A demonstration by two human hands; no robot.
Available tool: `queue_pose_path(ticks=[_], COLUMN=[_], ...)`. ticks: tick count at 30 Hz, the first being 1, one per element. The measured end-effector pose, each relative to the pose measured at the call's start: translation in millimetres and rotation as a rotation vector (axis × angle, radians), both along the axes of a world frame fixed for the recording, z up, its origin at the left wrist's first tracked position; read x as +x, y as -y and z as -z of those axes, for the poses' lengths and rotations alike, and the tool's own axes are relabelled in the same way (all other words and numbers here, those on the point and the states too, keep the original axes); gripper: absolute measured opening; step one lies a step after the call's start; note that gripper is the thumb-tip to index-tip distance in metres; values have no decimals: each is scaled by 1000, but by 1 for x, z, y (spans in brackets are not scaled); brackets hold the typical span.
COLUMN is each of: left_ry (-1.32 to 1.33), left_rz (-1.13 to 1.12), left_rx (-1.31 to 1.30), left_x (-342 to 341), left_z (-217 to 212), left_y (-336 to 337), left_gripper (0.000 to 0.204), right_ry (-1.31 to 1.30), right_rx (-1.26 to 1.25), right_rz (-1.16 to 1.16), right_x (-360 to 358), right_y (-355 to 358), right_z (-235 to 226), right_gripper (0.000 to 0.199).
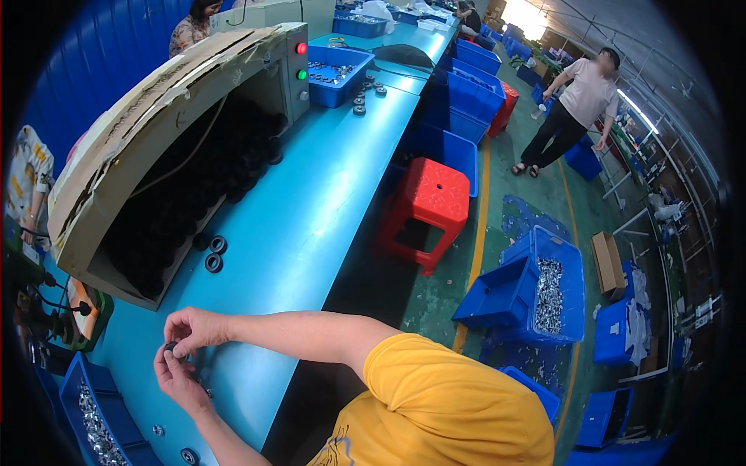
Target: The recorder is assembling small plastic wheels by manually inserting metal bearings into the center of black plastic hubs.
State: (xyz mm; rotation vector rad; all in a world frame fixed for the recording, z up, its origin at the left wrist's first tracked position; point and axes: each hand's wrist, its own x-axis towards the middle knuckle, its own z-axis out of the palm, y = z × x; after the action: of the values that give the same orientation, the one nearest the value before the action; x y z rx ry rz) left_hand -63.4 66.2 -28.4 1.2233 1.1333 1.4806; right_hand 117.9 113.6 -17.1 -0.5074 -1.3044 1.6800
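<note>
My two hands meet over the near end of a long blue workbench [311, 210]. My right hand [196, 328] reaches in from the yellow sleeve and pinches a small black ring [169, 347] with its fingertips. Just below it, my left hand [177, 379] has its fingers on the same ring. Two more black rings [214, 253] lie on the bench farther off. Small round parts [189, 456] lie on the bench near my left wrist.
A cardboard hood [148, 116] covers a dark pile of black rings; a grey box with a red and a green button [300, 62] adjoins it. A blue bin of metal parts [93, 419] sits lower left. A red stool [427, 206], floor bins [544, 287] and a standing person [575, 109] are on the right.
</note>
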Motion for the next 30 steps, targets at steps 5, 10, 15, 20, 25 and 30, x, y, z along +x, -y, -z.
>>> queue_pose_path(ticks=[5, 10, 15, 20, 25, 30], left_ry=[56, 101, 31, -135, -153, -92], left_rz=[47, 69, 39, 61, 64, 82], left_rx=[-30, -63, -24, 29, 13, -10], left_x=[-13, -13, 10, 23, 19, 18], left_z=[12, 12, -13, -29, -28, -28], left_y=[-6, -6, 6, 16, 15, 16], left_gripper=[27, 27, 34, 46, 51, 52], right_ry=[-13, -18, -36, -103, -108, -105], right_rx=[31, 11, 5, -43, -51, -47], right_rz=[-26, -45, -6, 1, 10, -4], right_x=[-2, 1, 2, 1, -1, -1], right_y=[-1, 0, -4, -7, -11, -10], right_z=[7, 3, 6, 9, 13, 13], right_gripper=[26, 24, 20, 19, 19, 22])
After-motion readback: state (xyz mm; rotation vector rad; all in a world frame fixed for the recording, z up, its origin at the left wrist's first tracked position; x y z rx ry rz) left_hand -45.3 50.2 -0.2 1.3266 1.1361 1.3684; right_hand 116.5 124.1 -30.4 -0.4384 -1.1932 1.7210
